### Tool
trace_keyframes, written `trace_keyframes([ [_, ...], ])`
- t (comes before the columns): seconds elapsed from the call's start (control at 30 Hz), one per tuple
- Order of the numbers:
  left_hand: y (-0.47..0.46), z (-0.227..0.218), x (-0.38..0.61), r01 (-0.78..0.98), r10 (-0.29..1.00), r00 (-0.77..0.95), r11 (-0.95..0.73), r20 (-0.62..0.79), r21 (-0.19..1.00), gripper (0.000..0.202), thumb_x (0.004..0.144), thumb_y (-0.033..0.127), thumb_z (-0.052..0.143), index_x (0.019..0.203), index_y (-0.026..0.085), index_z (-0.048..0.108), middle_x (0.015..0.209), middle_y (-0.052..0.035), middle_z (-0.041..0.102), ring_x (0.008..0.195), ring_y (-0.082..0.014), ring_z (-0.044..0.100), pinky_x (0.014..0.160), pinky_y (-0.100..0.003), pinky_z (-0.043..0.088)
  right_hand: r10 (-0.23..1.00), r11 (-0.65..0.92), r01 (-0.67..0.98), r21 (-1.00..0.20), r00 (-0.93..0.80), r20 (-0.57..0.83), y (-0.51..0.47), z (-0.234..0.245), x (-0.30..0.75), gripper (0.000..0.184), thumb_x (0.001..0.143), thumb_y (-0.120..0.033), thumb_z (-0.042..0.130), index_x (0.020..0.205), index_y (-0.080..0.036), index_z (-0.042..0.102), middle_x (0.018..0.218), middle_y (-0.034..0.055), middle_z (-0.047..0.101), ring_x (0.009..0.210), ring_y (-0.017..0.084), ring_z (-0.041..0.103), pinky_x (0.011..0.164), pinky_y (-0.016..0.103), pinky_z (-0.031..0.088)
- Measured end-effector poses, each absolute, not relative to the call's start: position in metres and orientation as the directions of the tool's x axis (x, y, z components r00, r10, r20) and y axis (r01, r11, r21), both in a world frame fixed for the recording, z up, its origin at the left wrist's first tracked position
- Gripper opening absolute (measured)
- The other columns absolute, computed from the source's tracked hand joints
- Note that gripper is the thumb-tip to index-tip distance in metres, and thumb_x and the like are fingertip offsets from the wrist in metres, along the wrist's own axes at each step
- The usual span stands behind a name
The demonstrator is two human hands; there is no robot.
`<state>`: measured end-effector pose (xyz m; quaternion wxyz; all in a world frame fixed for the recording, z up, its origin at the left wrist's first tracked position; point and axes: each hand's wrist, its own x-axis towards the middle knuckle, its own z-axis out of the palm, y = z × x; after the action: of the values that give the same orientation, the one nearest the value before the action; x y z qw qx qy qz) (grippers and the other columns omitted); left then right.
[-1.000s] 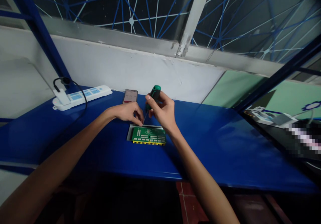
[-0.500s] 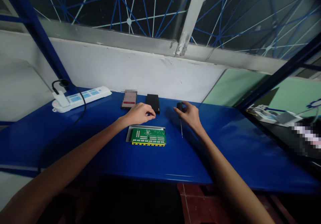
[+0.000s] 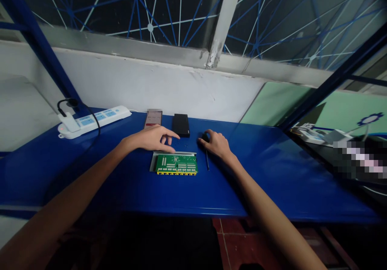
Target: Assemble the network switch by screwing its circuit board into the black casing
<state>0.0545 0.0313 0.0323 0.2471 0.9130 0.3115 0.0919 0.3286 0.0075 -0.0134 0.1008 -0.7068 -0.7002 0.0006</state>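
A green circuit board [image 3: 176, 163] with a row of yellow ports along its near edge sits in a grey metal tray [image 3: 153, 163] on the blue table. My left hand [image 3: 155, 138] is over the tray's far left corner, fingers apart and holding nothing; whether the thumb touches the rim I cannot tell. Several tiny dark pieces, perhaps screws [image 3: 185, 144], lie just past the board. Right of the board, my right hand [image 3: 217, 143] is closed around the dark handle of a screwdriver [image 3: 207, 161], its shaft pointing toward me, low over the table.
Behind my left hand lies a phone [image 3: 153, 118] with a lit screen, and beside it a black box [image 3: 181, 125]. A white power strip [image 3: 96, 121] with a plugged-in black cable is at the left back. Various items [image 3: 311, 135] are at the far right.
My left hand has opened and come down toward the tray's far edge. My right hand has lowered to the table and moved left with the screwdriver. The view has shifted slightly.
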Motion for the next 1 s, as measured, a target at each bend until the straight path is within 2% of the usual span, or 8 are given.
trace_keyframes([
  [0.07,0.021,0.042,0.050,0.558,0.610,0.791,-0.691,-0.043,0.460,0.087,0.070,0.054,0.074,0.146,0.029,0.040,0.097,-0.0042,0.066,0.075,-0.0171,0.057,0.063,-0.026,0.036,0.989,0.011,0.991,-0.130,0.009,0.149,0.006,-0.012,0.328,0.054,0.089,-0.057,0.047,0.125,-0.018,0.057,0.102,0.0150,0.072,0.095,0.031,0.067,0.072,0.036,0.047],
  [0.13,0.011,0.048,0.051,0.555,0.581,0.811,-0.723,-0.071,0.412,0.094,0.070,0.055,0.073,0.150,0.035,0.029,0.101,-0.0037,0.063,0.081,-0.0195,0.058,0.066,-0.026,0.036,0.987,0.012,0.993,-0.115,0.007,0.159,0.005,-0.011,0.327,0.056,0.090,-0.059,0.045,0.126,-0.019,0.056,0.100,0.0152,0.073,0.093,0.031,0.068,0.070,0.036,0.047],
  [0.2,0.002,0.049,0.056,0.526,0.546,0.836,-0.765,-0.058,0.372,0.093,0.071,0.052,0.074,0.150,0.037,0.028,0.105,-0.0042,0.062,0.088,-0.0223,0.057,0.068,-0.027,0.035,0.985,0.006,0.995,-0.098,0.011,0.169,0.003,-0.010,0.327,0.056,0.090,-0.060,0.044,0.127,-0.019,0.055,0.098,0.0153,0.073,0.093,0.032,0.068,0.069,0.036,0.047],
  [0.37,-0.006,0.045,0.068,0.476,0.483,0.874,-0.823,-0.061,0.309,0.088,0.072,0.044,0.073,0.149,0.033,0.032,0.105,-0.0063,0.064,0.093,-0.0256,0.057,0.071,-0.029,0.035,0.981,0.002,0.996,-0.086,0.015,0.192,0.001,-0.010,0.325,0.058,0.090,-0.061,0.044,0.129,-0.019,0.054,0.097,0.0146,0.073,0.091,0.031,0.069,0.068,0.035,0.047],
  [0.47,-0.009,0.046,0.070,0.499,0.493,0.865,-0.822,-0.096,0.274,0.086,0.073,0.045,0.071,0.149,0.033,0.032,0.107,-0.0062,0.065,0.095,-0.0256,0.058,0.071,-0.029,0.037,0.981,0.007,0.995,-0.097,0.012,0.193,0.001,-0.010,0.325,0.058,0.091,-0.062,0.043,0.129,-0.020,0.054,0.097,0.0137,0.073,0.090,0.030,0.069,0.067,0.034,0.046],
  [0.63,-0.020,0.048,0.074,0.540,0.522,0.841,-0.825,-0.144,0.163,0.091,0.072,0.051,0.073,0.150,0.034,0.028,0.124,-0.0085,0.061,0.108,-0.0288,0.055,0.083,-0.034,0.039,0.979,0.025,0.993,-0.112,-0.001,0.202,0.000,-0.011,0.325,0.055,0.091,-0.062,0.042,0.125,-0.021,0.055,0.094,0.0115,0.074,0.088,0.030,0.069,0.063,0.032,0.044],
  [0.83,-0.029,0.044,0.079,0.560,0.543,0.824,-0.825,-0.161,0.080,0.090,0.075,0.046,0.074,0.151,0.036,0.025,0.122,-0.0080,0.061,0.103,-0.0269,0.058,0.079,-0.032,0.041,0.979,0.027,0.990,-0.138,0.002,0.205,0.000,-0.011,0.325,0.053,0.091,-0.061,0.044,0.124,-0.022,0.056,0.089,0.0094,0.073,0.085,0.029,0.069,0.062,0.031,0.043],
  [1.0,-0.031,0.040,0.081,0.567,0.557,0.817,-0.823,-0.146,0.038,0.090,0.075,0.046,0.073,0.151,0.030,0.027,0.119,-0.0090,0.061,0.101,-0.0266,0.058,0.075,-0.031,0.040,0.977,0.038,0.988,-0.150,-0.005,0.211,0.000,-0.011,0.325,0.052,0.091,-0.060,0.044,0.123,-0.021,0.057,0.087,0.0094,0.073,0.083,0.028,0.068,0.061,0.031,0.042],
])
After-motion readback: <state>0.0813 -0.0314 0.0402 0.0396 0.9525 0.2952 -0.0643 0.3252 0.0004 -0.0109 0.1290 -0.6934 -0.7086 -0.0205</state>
